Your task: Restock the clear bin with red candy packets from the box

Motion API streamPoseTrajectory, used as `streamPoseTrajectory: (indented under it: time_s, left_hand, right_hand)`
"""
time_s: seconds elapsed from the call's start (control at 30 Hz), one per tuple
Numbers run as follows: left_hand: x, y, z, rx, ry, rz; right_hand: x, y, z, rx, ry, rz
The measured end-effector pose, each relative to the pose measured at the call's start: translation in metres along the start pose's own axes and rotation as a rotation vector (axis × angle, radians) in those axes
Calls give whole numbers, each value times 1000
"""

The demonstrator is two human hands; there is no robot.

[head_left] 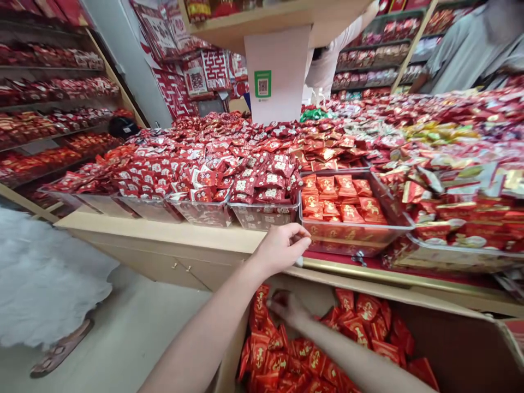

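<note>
My left hand (282, 248) is at the front left corner of a clear plastic bin (352, 237), its fingers curled in toward the thumb. Nothing shows between those fingertips. Inside the bin, red wrapped candies (346, 186) with gold print stand in rows. Lower down, my right hand (291, 310) reaches into a cardboard box (454, 341) of loose red wrapped candies (315, 357). Its fingers are curled round something dark red, apparently a wrapped candy (280, 297), blurred and in shadow.
More clear bins (264, 214) of wrapped candies line the wooden counter (164, 229). A white post (278, 54) with a green QR sign rises behind. Candy shelves (45, 98) stand left. A person in a white skirt (49, 278) is at left; another person (466, 49) is behind the counter.
</note>
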State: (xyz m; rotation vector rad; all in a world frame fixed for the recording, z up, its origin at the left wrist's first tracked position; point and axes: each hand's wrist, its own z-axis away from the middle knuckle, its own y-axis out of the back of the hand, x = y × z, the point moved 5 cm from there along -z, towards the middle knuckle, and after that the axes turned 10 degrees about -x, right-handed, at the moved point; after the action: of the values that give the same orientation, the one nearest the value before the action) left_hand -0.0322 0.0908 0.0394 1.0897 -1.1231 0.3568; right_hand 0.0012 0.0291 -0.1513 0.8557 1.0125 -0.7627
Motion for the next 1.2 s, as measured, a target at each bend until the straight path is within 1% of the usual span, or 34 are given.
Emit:
streamPoseTrajectory:
  time_s: [0.07, 0.13, 0.2, 0.27, 0.33, 0.37, 0.4, 0.43, 0.47, 0.53, 0.57, 0.63, 0.7, 0.77, 0.83, 0.9, 0.97, 1.0, 1.07, 1.13, 1.2]
  left_hand:
    - [-1, 2, 0, -4, -8, 6]
    - [-3, 3, 0, -13, -8, 12]
    - [-5, 3, 1, -23, -4, 46]
    - [-7, 3, 2, -29, 0, 99]
    - [-6, 4, 3, -30, 0, 160]
    - [-5, 5, 3, -30, -3, 198]
    - [-2, 5, 4, -37, -12, 248]
    - [3, 4, 4, -61, -25, 316]
    - [8, 2, 3, -109, -38, 396]
    - [21, -6, 3, -264, -50, 561]
    - [28, -12, 2, -344, -43, 615]
    - [36, -22, 2, -450, 2, 645]
    - [37, -30, 1, -459, 68, 614]
    - [34, -34, 0, -413, 128, 595]
    - [30, -34, -1, -361, 154, 591]
    - [27, -31, -2, -316, 153, 562]
    - [27, -27, -4, -285, 153, 518]
    - [28, -26, -4, -280, 161, 511]
    - [28, -26, -5, -304, 192, 529]
    - [29, -30, -7, -348, 222, 551]
    - [29, -34, -10, -388, 228, 537]
  right_hand:
    - [-10, -12, -15, 28, 1, 23]
    - [-18, -21, -23, 46, 12, 40]
    - [-24, -20, -20, 64, 26, 47]
    - [-30, -11, -4, 57, 62, 51]
    - [-43, 6, 23, -16, 132, -12]
    - [-52, 17, 38, -79, 172, -92]
    - [-61, 32, 54, -86, 187, -208]
    - [-72, 50, 69, -34, 205, -321]
    - [-81, 70, 82, 51, 201, -429]
    - [-97, 103, 103, 220, 141, -631]
    - [-104, 114, 109, 279, 139, -726]
    - [-114, 129, 114, 335, 179, -859]
    - [-119, 134, 113, 350, 245, -891]
    - [-117, 134, 109, 355, 275, -837]
    - [-113, 134, 105, 336, 268, -744]
    - [-110, 136, 104, 291, 245, -618]
    - [-110, 143, 108, 290, 269, -434]
    - [-112, 147, 112, 296, 303, -300]
    - [-119, 152, 120, 300, 408, 40]
    - [-125, 149, 128, 275, 529, 391]
    - [-127, 146, 135, 296, 654, 654]
